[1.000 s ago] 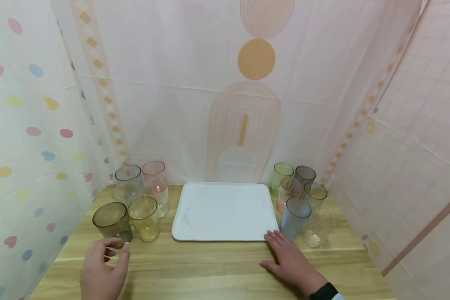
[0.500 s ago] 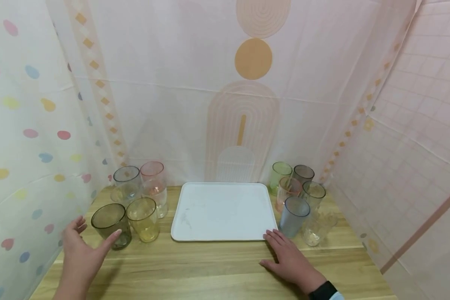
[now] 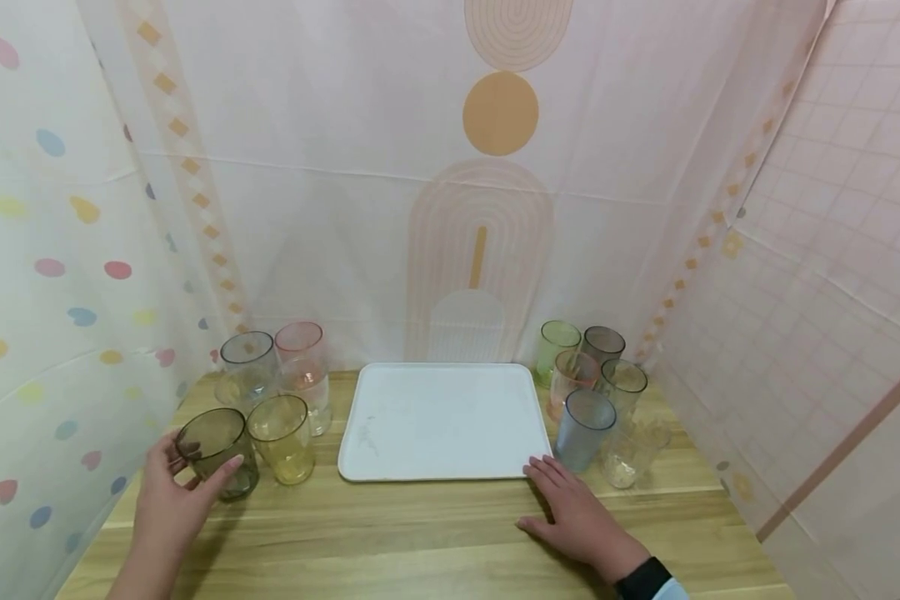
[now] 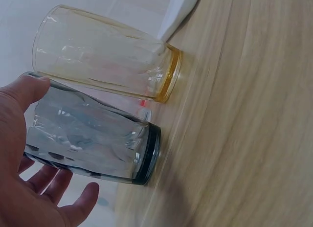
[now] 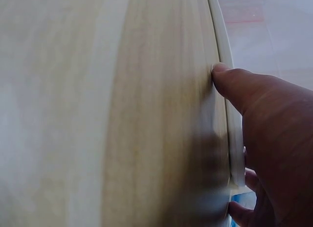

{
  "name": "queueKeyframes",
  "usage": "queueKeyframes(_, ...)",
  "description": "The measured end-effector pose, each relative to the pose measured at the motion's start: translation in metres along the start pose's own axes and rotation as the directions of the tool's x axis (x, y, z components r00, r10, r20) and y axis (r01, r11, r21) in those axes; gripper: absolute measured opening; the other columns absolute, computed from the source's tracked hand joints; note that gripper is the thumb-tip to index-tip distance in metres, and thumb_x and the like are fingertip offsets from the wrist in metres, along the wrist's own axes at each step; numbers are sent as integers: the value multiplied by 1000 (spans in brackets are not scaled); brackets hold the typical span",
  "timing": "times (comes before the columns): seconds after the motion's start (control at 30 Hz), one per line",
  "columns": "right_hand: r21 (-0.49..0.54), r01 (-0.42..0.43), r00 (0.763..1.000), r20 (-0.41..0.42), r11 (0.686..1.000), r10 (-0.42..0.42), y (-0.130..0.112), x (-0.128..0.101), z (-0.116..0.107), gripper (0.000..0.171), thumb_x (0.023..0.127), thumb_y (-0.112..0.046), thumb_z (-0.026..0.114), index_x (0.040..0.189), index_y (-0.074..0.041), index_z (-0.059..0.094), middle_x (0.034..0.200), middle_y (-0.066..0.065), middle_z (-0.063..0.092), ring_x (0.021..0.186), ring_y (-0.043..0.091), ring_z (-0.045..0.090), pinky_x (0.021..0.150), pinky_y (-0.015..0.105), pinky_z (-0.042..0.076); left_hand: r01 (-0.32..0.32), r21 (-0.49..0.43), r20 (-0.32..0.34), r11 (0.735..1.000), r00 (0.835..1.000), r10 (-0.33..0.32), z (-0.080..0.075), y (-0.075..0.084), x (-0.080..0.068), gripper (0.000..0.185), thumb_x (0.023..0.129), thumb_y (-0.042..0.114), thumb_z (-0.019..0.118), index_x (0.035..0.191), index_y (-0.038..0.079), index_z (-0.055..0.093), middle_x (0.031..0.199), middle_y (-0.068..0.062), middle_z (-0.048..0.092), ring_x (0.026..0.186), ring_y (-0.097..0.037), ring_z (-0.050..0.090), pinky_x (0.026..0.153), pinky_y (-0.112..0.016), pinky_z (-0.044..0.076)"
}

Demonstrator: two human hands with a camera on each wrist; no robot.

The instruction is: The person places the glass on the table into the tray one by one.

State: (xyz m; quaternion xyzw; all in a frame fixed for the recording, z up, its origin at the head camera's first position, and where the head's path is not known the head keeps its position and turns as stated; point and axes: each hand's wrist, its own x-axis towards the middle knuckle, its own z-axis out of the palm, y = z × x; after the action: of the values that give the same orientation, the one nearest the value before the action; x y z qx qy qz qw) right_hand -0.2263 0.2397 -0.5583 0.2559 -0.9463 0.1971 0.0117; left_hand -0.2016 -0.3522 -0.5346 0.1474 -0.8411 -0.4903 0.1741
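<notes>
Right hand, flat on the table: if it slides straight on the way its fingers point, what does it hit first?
Probably the white tray: the right hand lies flat with its fingertips at the tray's near right corner, seemingly touching its rim. The blue-grey glass stands just right of that line; depth is unclear.

The glass in the left hand is smoky grey, and the glass just beside it is yellow. Behind them stand a grey-blue glass and a pink glass. The tray is white. By the right hand the glasses are blue, orange-pink, green, brown and clear. The bench is light wood with stripes. The left curtain is white with coloured dots. The back curtain is pale pink with an orange circle
</notes>
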Motion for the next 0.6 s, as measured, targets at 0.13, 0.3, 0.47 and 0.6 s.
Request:
queueKeyframes(0.13,0,-7,1000,7,1000,7,2,1,1,83,100,-58,78,161,-7,55,169,15,49,160,43,39,122,69,40,-33,13,6,999,999,33,-2,-2,2,104,98,43,87,168,-7,28,159,-31,40,141,-56,44,75,-1,46)
queueKeyframes(0.3,-17,-5,1000,12,1000,5,4,3,3,84,100,-59,78,162,-8,54,170,14,49,160,41,38,122,68,41,-12,8,-2,1000,1000,12,-4,-1,-1,105,97,43,88,168,-7,28,161,-30,39,141,-56,43,71,0,45)
queueKeyframes(0.47,-17,-4,1000,12,1000,4,3,1,2,84,99,-59,79,161,-7,55,169,15,50,159,42,40,121,68,42,17,29,8,999,1000,-17,-9,4,-8,110,97,48,86,170,-6,24,162,-30,36,142,-56,41,70,-1,46)
queueKeyframes(0.6,-22,-12,1000,18,1000,12,2,0,1,84,99,-58,79,161,-7,55,169,14,50,159,41,40,121,67,42,38,47,30,998,999,-40,-15,11,-17,112,97,51,85,169,-8,21,161,-32,35,141,-56,40,68,-4,49)
